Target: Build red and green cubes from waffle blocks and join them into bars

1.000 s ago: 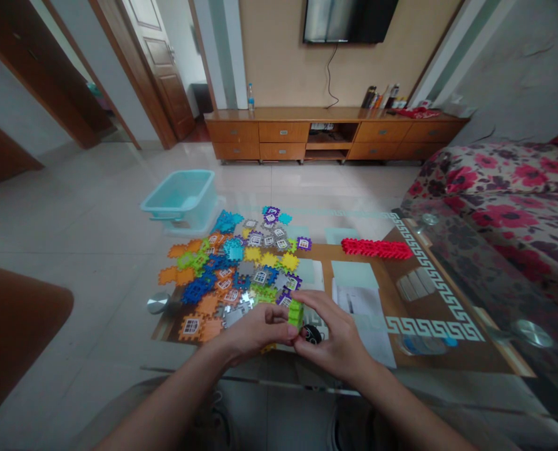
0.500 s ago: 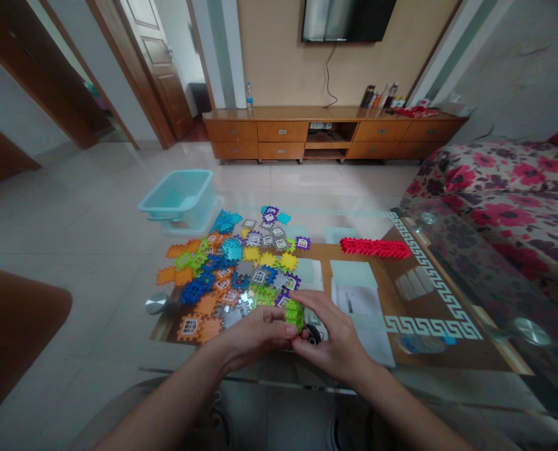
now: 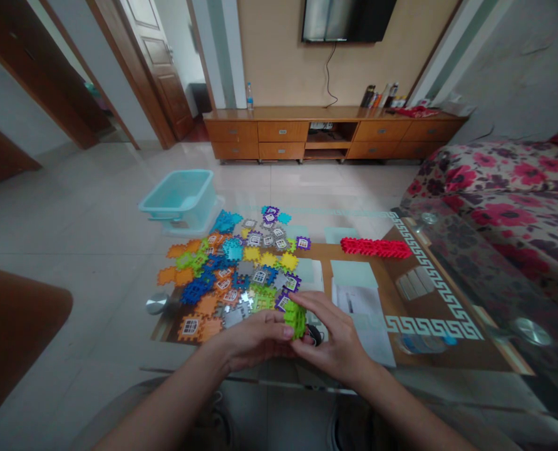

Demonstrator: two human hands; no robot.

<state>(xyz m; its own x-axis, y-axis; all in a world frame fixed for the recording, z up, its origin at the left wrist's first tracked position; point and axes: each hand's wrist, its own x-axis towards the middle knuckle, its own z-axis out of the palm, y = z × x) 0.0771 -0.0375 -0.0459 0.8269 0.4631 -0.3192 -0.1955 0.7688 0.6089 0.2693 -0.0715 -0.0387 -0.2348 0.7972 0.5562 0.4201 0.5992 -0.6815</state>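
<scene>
Green plastic puzzle tiles (image 3: pixel 294 320), stacked at lower centre, sat grasped between my left hand (image 3: pixel 255 338) and right hand (image 3: pixel 335 338); joining them seemed to call for a firm press.

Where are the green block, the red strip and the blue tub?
green block (image 3: pixel 295 319): head view, point on its side facing the camera
red strip (image 3: pixel 376 248): head view, point on its middle
blue tub (image 3: pixel 180 189): head view, point on its inside
</scene>
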